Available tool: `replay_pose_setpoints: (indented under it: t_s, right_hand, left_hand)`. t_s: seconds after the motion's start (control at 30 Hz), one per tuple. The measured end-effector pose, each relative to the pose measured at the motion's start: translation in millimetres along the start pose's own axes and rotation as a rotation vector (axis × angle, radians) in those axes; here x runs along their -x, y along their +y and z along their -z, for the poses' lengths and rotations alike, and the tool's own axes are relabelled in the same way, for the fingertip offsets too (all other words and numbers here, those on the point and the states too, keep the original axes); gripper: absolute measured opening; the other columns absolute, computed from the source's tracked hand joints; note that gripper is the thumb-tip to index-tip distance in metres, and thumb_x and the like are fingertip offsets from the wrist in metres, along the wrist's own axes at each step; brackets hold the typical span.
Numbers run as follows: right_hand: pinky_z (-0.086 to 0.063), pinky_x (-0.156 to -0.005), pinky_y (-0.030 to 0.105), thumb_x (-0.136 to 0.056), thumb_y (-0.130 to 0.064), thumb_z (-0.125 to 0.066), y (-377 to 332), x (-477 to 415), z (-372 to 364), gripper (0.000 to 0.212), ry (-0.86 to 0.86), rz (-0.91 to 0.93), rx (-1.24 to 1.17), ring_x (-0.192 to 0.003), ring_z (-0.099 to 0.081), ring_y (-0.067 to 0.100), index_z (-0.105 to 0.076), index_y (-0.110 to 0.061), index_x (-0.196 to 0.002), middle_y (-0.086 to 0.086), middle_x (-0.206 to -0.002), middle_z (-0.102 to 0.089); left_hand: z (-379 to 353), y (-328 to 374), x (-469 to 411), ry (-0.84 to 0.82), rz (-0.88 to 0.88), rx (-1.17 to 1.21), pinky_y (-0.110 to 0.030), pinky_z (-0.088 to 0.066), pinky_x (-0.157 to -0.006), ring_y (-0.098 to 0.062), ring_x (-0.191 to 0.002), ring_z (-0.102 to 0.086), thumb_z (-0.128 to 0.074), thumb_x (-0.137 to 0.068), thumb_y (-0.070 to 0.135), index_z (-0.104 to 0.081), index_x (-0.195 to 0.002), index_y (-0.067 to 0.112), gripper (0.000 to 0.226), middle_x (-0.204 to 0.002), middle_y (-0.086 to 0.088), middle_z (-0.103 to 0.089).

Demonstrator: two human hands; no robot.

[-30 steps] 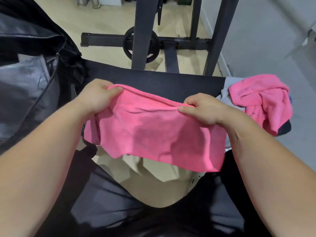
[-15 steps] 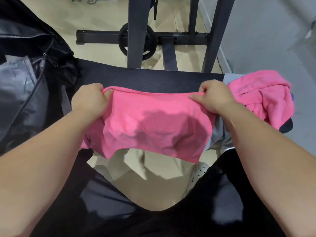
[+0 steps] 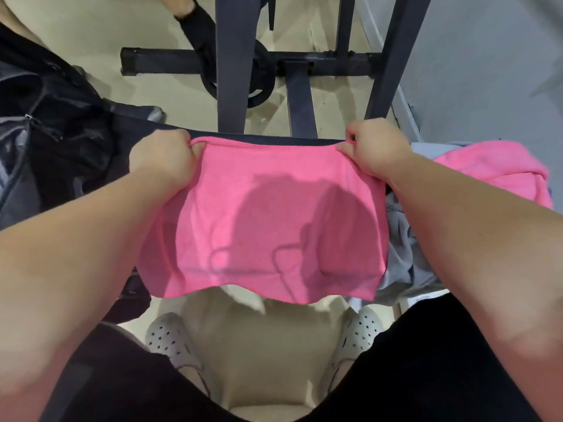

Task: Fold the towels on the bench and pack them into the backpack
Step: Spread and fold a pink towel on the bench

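I hold a pink towel (image 3: 268,214) stretched out over the black bench (image 3: 268,141), of which only a thin far edge shows. My left hand (image 3: 161,156) grips its top left corner. My right hand (image 3: 374,150) pinches the top right corner. The towel's lower edge hangs off the bench's near side above my feet. A second pink towel (image 3: 499,172) lies crumpled at the right end, with a grey towel (image 3: 402,257) beside and under it. The black and grey backpack (image 3: 45,138) stands open at the left.
A dark metal rack frame (image 3: 231,65) with a weight plate (image 3: 259,80) stands on the beige floor behind the bench. A grey wall (image 3: 487,71) rises at the right. Another person's hand in a dark sleeve (image 3: 195,16) shows at the top.
Both hands have moved apart and farther across the bench, pulling the pink towel flat and taut. The camera has tilted downward, bringing my feet into view.
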State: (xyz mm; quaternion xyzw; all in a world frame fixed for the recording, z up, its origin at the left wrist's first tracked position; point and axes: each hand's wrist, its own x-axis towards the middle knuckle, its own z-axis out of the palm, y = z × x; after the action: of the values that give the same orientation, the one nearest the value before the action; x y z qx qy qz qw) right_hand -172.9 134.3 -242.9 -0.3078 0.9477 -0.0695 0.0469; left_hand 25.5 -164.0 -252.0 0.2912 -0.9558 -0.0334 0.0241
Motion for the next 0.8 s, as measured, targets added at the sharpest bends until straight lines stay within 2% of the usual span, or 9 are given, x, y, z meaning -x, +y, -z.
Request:
replay_pose_setpoints:
  t_s: [0.13, 0.2, 0.27, 0.37, 0.43, 0.5, 0.6, 0.67, 0.8]
  right_hand:
    - [-0.040, -0.067, 0.036, -0.097, -0.045, -0.058, -6.1, -12.8, -7.0, 0.031, 0.039, -0.044, 0.066, -0.085, -0.055, 0.033, -0.060, -0.014, -0.094, 0.011, -0.097, -0.062]
    - [-0.044, -0.080, 0.041, -0.097, -0.049, -0.056, -15.9, -10.9, -8.9, 0.036, 0.090, -0.068, 0.118, -0.099, -0.055, 0.034, -0.062, -0.016, -0.110, 0.012, -0.112, -0.059]
    - [-0.039, -0.096, 0.049, -0.096, -0.057, -0.050, -29.5, -0.7, -10.5, 0.046, 0.142, -0.077, 0.137, -0.114, -0.049, 0.034, -0.060, -0.021, -0.122, 0.010, -0.123, -0.054]
    - [-0.033, -0.104, 0.051, -0.096, -0.060, -0.044, -56.9, 27.5, -13.3, 0.053, 0.185, -0.039, 0.046, -0.123, -0.045, 0.034, -0.057, -0.021, -0.130, 0.009, -0.132, -0.052]
    - [-0.025, -0.114, 0.056, -0.098, -0.062, -0.037, -72.9, 49.3, -19.6, 0.064, 0.079, -0.051, 0.017, -0.139, -0.034, 0.040, -0.045, -0.021, -0.146, 0.015, -0.152, -0.039]
    - [-0.004, -0.120, 0.062, -0.098, -0.069, -0.025, -79.6, 68.0, -31.0, 0.077, -0.129, -0.116, -0.021, -0.152, -0.005, 0.045, -0.015, -0.025, -0.161, 0.017, -0.167, -0.006]
    - [0.006, -0.119, 0.066, -0.092, -0.078, -0.016, -71.1, 88.6, -54.5, 0.088, -0.184, -0.146, 0.029, -0.151, 0.011, 0.050, 0.004, -0.027, -0.161, 0.022, -0.166, 0.012]
    - [0.007, -0.119, 0.065, -0.087, -0.084, -0.011, -62.1, 93.3, -62.1, 0.094, -0.137, -0.134, 0.056, -0.150, 0.012, 0.050, 0.005, -0.029, -0.161, 0.025, -0.166, 0.012]
    - [0.006, -0.120, 0.064, -0.075, -0.094, -0.003, -41.1, 88.0, -55.8, 0.102, -0.121, -0.078, 0.054, -0.151, 0.011, 0.049, 0.003, -0.038, -0.160, 0.024, -0.166, 0.011]
  left_hand:
    - [-8.8, -2.7, -10.6, 0.009, 0.027, -0.011, -0.046, -0.044, -0.074, -0.044, -0.096, -0.060, -0.039, -0.103, 0.047, -0.058, -0.101, 0.009, 0.043, -0.103, -0.021, -0.063]
    - [-10.2, -1.1, -10.3, 0.009, 0.047, -0.013, -0.050, -0.044, -0.081, -0.045, -0.105, -0.057, -0.042, -0.102, 0.047, -0.055, -0.114, 0.007, 0.044, -0.114, -0.024, -0.060]
    - [-8.1, 5.7, -5.7, 0.010, 0.046, -0.062, -0.056, -0.042, -0.092, -0.046, -0.115, -0.049, -0.047, -0.100, 0.045, -0.051, -0.125, 0.008, 0.045, -0.127, -0.025, -0.053]
    - [0.7, 27.7, 12.5, 0.053, -0.017, -0.020, -0.058, -0.037, -0.098, -0.045, -0.121, -0.045, -0.049, -0.098, 0.039, -0.048, -0.135, 0.012, 0.046, -0.136, -0.023, -0.048]
    - [4.9, 46.0, 34.3, 0.049, -0.096, 0.055, -0.059, -0.038, -0.100, -0.045, -0.124, -0.045, -0.046, -0.098, 0.043, -0.044, -0.141, 0.014, 0.052, -0.140, -0.020, -0.048]
    - [0.0, 62.3, 59.1, -0.058, -0.149, 0.120, -0.064, -0.030, -0.109, -0.043, -0.138, -0.035, -0.039, -0.098, 0.054, -0.035, -0.151, 0.018, 0.065, -0.155, -0.017, -0.036]
    - [-22.6, 75.6, 87.5, -0.205, -0.147, 0.116, -0.071, -0.005, -0.116, -0.039, -0.154, -0.005, -0.030, -0.093, 0.073, -0.014, -0.160, 0.029, 0.082, -0.169, -0.007, -0.006]
    - [-34.9, 76.1, 93.8, -0.204, -0.157, 0.057, -0.072, 0.000, -0.116, -0.038, -0.154, 0.005, -0.022, -0.089, 0.080, -0.007, -0.161, 0.033, 0.087, -0.170, -0.005, 0.003]
    - [-40.3, 72.7, 81.0, -0.206, -0.200, 0.028, -0.073, 0.003, -0.116, -0.037, -0.154, 0.009, -0.017, -0.086, 0.084, -0.003, -0.160, 0.036, 0.090, -0.170, -0.003, 0.007]
